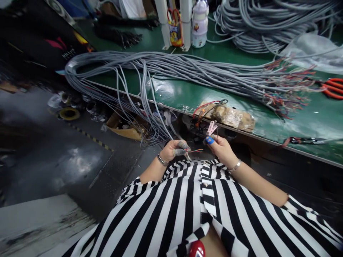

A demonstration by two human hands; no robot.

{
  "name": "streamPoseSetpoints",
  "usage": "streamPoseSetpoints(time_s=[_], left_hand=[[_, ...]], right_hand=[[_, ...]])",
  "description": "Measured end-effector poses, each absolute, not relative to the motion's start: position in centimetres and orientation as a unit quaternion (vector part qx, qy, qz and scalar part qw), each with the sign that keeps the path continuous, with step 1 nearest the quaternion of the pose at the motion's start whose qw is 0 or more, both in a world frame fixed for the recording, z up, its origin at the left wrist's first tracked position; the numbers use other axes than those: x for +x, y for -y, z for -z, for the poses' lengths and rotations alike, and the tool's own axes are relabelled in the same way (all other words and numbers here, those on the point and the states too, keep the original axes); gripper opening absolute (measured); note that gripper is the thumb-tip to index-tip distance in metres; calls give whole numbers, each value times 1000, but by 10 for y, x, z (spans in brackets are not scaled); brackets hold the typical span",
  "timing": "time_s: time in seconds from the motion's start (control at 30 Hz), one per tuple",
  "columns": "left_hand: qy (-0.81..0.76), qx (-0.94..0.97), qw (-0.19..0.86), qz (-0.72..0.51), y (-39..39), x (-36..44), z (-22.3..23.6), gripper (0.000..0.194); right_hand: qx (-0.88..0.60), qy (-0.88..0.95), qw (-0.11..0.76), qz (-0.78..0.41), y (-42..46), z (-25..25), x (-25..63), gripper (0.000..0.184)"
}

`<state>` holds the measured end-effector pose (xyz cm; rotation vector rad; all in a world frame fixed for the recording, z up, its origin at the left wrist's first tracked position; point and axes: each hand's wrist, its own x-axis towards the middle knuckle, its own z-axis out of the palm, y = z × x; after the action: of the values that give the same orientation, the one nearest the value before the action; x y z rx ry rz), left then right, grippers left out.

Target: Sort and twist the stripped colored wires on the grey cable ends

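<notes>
My left hand, its fingertips wrapped in greyish tape, is closed on the end of a grey cable. Thin coloured wires stick out from that end toward my right hand. My right hand, with blue tape around one digit, pinches a small pink clothespin in front of the bench edge. A dark lead runs close beside the clip; where it joins is hidden by my fingers. A gap separates the two hands, both just above the striped shirt.
Along the green bench lies a long bundle of grey cables with frayed wire ends on the right. A taped cardboard block, pliers, orange-handled scissors, a bottle and cable coils also rest there.
</notes>
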<state>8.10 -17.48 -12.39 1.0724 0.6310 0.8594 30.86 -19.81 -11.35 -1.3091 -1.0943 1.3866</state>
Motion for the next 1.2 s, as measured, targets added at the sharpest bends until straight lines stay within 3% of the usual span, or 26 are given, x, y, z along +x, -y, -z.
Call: streamPoseSetpoints(time_s=[0.33, 0.5, 0.63, 0.77, 0.9, 0.97, 1.1, 1.2], left_hand=[[-359, 366, 665, -542, 175, 86, 142, 34], [-375, 389, 652, -531, 177, 93, 143, 29], [-383, 406, 652, -514, 177, 96, 141, 26], [-385, 381, 652, -530, 176, 99, 144, 30], [-381, 336, 641, -576, 175, 107, 144, 32], [-371, 320, 630, -603, 174, 113, 143, 33], [-349, 320, 634, -611, 172, 119, 138, 34], [-346, 311, 634, -618, 170, 114, 132, 37]], right_hand=[[-493, 599, 433, -460, 200, 102, 316, 33], [-471, 664, 378, -440, 204, 100, 310, 34], [-479, 656, 398, -426, 207, 96, 302, 22], [-462, 580, 385, -549, 206, 91, 296, 28], [-383, 372, 271, -801, 202, 93, 284, 38], [-350, 301, 213, -861, 201, 94, 276, 40], [-335, 366, 146, -856, 199, 92, 268, 48], [-384, 534, 188, -729, 200, 91, 274, 44]])
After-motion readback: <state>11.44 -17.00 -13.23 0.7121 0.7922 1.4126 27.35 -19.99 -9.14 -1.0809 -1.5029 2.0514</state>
